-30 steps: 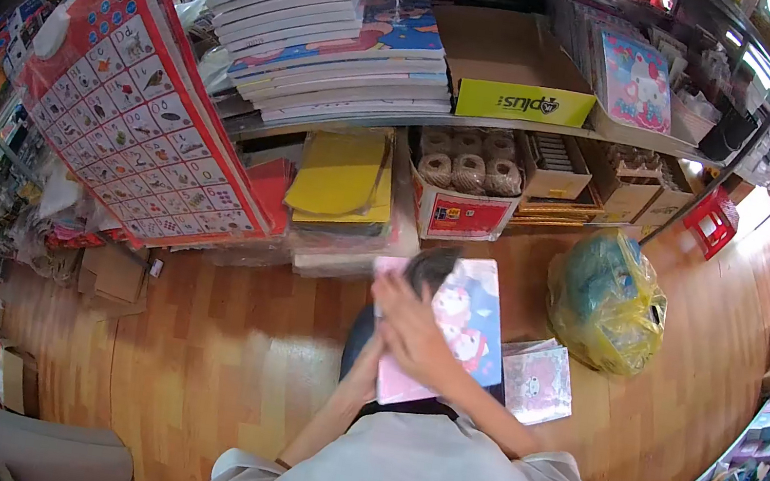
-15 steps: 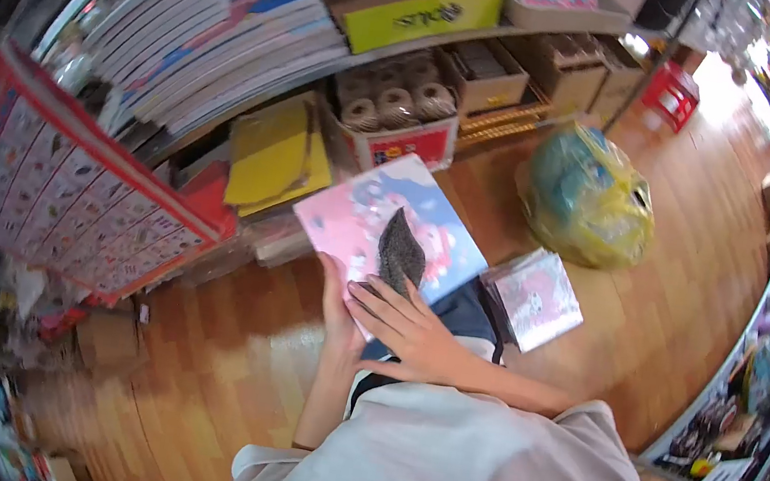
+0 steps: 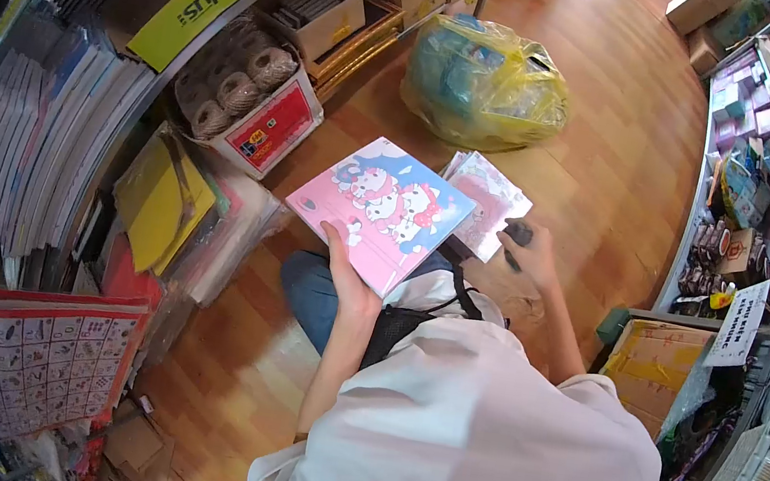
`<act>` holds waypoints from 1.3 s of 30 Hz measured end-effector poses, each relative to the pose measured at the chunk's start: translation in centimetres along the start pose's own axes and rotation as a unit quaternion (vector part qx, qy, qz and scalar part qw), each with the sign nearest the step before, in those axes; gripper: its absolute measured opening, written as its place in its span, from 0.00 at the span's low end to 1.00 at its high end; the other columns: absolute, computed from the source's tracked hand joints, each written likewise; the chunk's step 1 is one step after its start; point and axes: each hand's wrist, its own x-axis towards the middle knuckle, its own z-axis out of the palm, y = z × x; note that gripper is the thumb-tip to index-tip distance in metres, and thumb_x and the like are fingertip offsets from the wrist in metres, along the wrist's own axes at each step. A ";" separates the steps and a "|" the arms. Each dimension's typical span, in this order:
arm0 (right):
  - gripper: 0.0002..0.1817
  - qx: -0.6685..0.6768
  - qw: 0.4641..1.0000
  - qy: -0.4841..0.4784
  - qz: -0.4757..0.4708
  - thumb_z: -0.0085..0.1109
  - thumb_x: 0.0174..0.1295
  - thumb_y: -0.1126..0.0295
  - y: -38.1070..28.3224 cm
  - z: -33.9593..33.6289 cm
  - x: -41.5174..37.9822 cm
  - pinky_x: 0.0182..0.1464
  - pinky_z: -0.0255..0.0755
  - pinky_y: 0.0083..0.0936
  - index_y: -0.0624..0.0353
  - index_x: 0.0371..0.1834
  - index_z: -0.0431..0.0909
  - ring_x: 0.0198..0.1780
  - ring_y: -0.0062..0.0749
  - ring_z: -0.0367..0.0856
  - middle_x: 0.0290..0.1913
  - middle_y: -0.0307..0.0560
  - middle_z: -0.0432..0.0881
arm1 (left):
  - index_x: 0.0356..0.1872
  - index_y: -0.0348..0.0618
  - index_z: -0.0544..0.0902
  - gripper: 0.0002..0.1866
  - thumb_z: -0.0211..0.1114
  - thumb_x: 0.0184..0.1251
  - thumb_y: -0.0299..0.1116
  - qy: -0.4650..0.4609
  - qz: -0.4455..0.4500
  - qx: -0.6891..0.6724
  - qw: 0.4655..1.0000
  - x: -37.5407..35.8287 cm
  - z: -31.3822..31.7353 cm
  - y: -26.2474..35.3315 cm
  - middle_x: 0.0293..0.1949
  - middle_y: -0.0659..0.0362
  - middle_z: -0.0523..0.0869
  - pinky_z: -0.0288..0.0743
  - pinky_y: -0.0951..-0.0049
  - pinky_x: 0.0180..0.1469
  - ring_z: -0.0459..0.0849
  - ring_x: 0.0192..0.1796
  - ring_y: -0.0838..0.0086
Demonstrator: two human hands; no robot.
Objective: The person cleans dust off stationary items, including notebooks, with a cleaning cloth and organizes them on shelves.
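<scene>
Book (image 3: 380, 208) over our legs (image 3: 310, 294), cover up; left hand (image 3: 348, 280) grasps its near edge, thumb on top, fingers hidden. Right hand (image 3: 535, 255) clutches a dark cloth (image 3: 512, 239) beside the stack (image 3: 492, 196); contact unclear. We judge firm edge support best, cover kept level. Yellow bag (image 3: 490, 88) beyond.

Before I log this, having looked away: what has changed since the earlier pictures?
The right hand has moved off the pink-and-blue square cartoon book, rightward to the pale pink cartoon booklets, carrying the dark grey cloth-like pad. Nothing was visibly let go. The left hand still holds the book; the translucent yellow plastic bag stays put.
</scene>
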 end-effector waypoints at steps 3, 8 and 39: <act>0.22 0.192 0.977 -0.043 0.083 0.62 0.63 0.62 -1.9 0.9 -0.9 0.48 0.74 0.23 0.68 0.54 0.75 0.44 0.26 0.82 0.43 0.45 0.84 | 0.70 0.43 0.57 0.37 0.46 0.71 0.61 -0.026 0.001 0.022 0.999 0.3 0.8 -1.1 0.67 0.55 0.67 0.58 0.61 0.70 0.66 0.68 0.64; 0.20 0.621 0.757 -0.096 0.179 0.61 0.62 0.61 -1.6 6.7 0.5 0.55 0.72 0.28 0.60 0.53 0.77 0.49 0.29 0.79 0.49 0.42 0.81 | 0.73 0.44 0.52 0.36 0.52 0.73 0.52 -0.114 -0.101 0.176 0.972 1.4 0.4 -3.2 0.69 0.56 0.63 0.56 0.59 0.70 0.63 0.70 0.66; 0.23 0.358 0.909 -0.046 0.209 0.62 0.62 0.68 17.5 -4.9 10.1 0.44 0.76 0.21 0.69 0.57 0.74 0.40 0.25 0.83 0.45 0.45 0.84 | 0.67 0.44 0.64 0.30 0.43 0.75 0.54 0.107 -0.021 0.248 0.963 -4.8 -15.8 8.5 0.65 0.53 0.71 0.57 0.62 0.68 0.69 0.67 0.64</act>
